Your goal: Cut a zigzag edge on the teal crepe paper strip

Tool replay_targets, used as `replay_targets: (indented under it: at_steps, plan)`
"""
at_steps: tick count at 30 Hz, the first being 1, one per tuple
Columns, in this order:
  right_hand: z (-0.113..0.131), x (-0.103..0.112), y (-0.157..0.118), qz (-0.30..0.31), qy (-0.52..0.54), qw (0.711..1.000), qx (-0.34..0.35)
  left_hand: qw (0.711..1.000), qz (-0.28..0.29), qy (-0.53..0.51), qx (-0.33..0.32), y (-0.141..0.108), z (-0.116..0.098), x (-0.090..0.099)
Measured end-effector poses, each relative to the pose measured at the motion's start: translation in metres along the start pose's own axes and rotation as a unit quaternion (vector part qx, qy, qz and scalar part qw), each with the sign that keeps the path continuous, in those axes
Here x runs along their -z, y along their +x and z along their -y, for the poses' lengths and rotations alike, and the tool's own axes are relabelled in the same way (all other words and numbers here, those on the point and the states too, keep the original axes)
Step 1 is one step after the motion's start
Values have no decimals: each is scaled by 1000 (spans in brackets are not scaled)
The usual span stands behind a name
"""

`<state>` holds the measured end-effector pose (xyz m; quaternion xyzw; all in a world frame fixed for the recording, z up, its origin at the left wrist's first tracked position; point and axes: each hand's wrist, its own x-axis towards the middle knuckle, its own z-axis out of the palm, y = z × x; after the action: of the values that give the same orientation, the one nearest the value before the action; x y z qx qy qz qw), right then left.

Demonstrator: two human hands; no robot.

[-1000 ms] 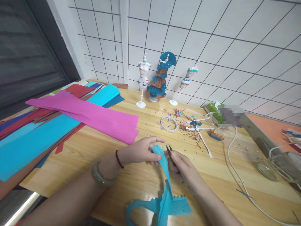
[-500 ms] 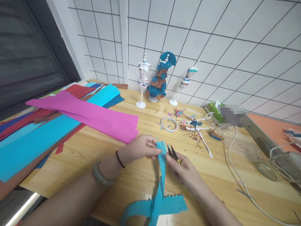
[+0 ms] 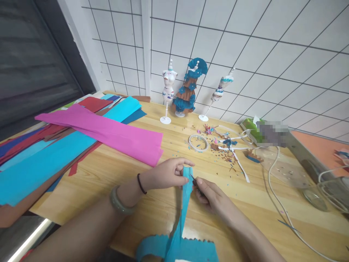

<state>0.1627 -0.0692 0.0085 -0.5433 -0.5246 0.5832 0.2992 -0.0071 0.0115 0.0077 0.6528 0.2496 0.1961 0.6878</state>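
Note:
A strip of turquoise crepe paper (image 3: 186, 193) hangs from my left hand (image 3: 177, 174), pinched between thumb and fingers near its upper end. Its lower part lies folded at the front edge of the table, with small notches along one edge. My right hand (image 3: 208, 193) is wrapped round a pair of small dark scissors (image 3: 199, 187). The blade tips touch or nearly touch the strip's right edge, just below its top. The scissors' handles are mostly hidden in my fingers.
Sheets of coloured crepe paper, with a pink one (image 3: 122, 133) on top, cover the table's left. Behind stand two white mannequins (image 3: 168, 85) and a paper-dressed one (image 3: 188, 91). A tape roll (image 3: 198, 143), paper scraps (image 3: 229, 155) and a white cable (image 3: 275, 196) lie rightward.
The scissors were spread and apart from the strip; now their blades are closer together and at its right edge. My left fingers have stretched out above the strip's top.

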Motion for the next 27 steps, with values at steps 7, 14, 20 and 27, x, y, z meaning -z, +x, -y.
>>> replay_targets:
  at_steps: [7, 14, 20, 27]
  plan:
    - [2, -1, -1, 1, -35, 999, 0, 1000, 20, -3, 5, -1, -1, -3]
    - [5, 0, -3, 18, -62, 998, -7, 999, 32, 29, 5, -2, -2, -2]
    - [9, -2, -6, 12, -83, 996, -4, 999, 39, 15, -8, -2, 0, 0]
    - [7, 0, -5, 9, -87, 996, -1, 999, 31, 40, -7, -2, -2, 0]
